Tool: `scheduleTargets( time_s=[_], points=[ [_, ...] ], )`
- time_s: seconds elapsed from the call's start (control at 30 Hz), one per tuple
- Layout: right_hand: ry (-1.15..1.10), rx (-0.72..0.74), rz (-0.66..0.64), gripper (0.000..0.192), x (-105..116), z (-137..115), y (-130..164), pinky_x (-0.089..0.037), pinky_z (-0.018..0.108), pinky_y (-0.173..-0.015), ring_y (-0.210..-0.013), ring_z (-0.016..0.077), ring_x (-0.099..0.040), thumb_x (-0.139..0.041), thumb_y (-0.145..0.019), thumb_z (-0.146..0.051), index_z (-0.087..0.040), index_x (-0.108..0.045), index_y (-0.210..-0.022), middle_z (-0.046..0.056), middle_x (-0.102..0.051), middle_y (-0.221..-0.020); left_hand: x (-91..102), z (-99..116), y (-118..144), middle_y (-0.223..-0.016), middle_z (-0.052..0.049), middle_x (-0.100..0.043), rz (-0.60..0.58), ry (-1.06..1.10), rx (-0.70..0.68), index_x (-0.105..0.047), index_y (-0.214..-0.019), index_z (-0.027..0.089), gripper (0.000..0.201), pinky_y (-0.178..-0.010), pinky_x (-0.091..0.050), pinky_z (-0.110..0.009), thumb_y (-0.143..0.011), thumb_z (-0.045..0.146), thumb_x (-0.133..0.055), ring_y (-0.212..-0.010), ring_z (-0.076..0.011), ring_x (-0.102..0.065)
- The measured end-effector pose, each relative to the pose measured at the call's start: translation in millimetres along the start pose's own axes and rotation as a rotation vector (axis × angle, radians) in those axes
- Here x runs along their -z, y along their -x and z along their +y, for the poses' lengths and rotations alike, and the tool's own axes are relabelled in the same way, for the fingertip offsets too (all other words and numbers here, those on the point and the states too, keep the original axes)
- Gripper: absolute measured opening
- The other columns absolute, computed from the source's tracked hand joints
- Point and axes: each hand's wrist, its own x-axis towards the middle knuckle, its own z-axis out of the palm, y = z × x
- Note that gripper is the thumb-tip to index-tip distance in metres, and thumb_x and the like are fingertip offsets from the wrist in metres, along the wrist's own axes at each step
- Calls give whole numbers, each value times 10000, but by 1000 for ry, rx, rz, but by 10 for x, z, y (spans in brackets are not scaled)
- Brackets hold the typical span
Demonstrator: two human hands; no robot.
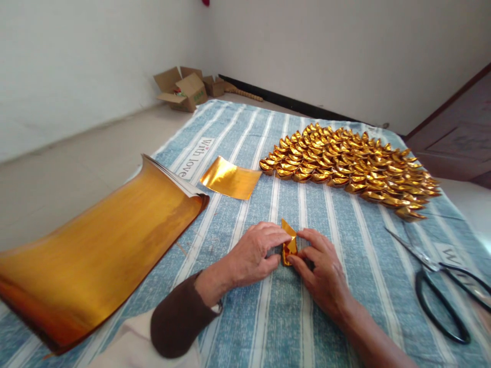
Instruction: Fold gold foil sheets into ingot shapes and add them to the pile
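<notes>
A small folded piece of gold foil paper [290, 244] stands between my two hands, low over the striped cloth. My left hand [255, 253] presses its fingertips against the paper's left side and top. On the other side, the thumb and fingers of my right hand [322, 266] grip its right edge and near end. The paper is narrow, creased, and pointed at its far end. Part of it is hidden by my fingers. Beyond my hands a single flat gold paper sheet [231, 179] lies on the cloth, its corners slightly curled.
Rows of folded gold paper ingots [345, 161] cover the far right of the cloth [245, 327]. At left lies a large stack of gold paper [103, 245]. Black-handled scissors [431, 266] rest on the right, blades partly spread. Cardboard boxes [186, 92] stand by the wall.
</notes>
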Motion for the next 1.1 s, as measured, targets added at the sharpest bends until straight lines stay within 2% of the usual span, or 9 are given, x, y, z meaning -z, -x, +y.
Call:
scheduleTargets(
  time_s=[0.3, 0.83, 1.1],
  points=[
    [19, 17, 0, 215, -22, 1, 1, -437, 507, -964, -1128, 276, -555, -587, -898, -286, -211, -634, -702, 93, -634, -1151, -21, 27, -33, -1040, -27, -703, -3, -5, 30, -631, -1028, 211, 140, -941, -432, -391, -898, 230, -582, -1030, -210, -614],
    [37, 5, -15, 221, -10, -24, -5, -434, 507, -977, -1130, 272, -553, -575, -903, -273, -206, -623, -698, 99, -635, -1145, -68, 25, -35, -970, -18, -704, 22, -62, 54, -650, -991, 221, 128, -902, -439, -391, -910, 231, -551, -1002, -212, -616],
    [78, 7, -47, 198, 7, -30, -17, -434, 478, -988, -1138, 269, -549, -595, -887, -243, -192, -623, -697, 104, -634, -1152, -71, 60, -44, -998, -17, -702, -4, -84, 141, -661, -978, 205, 150, -908, -434, -400, -837, 159, -639, -1016, -225, -601]
  ],
)
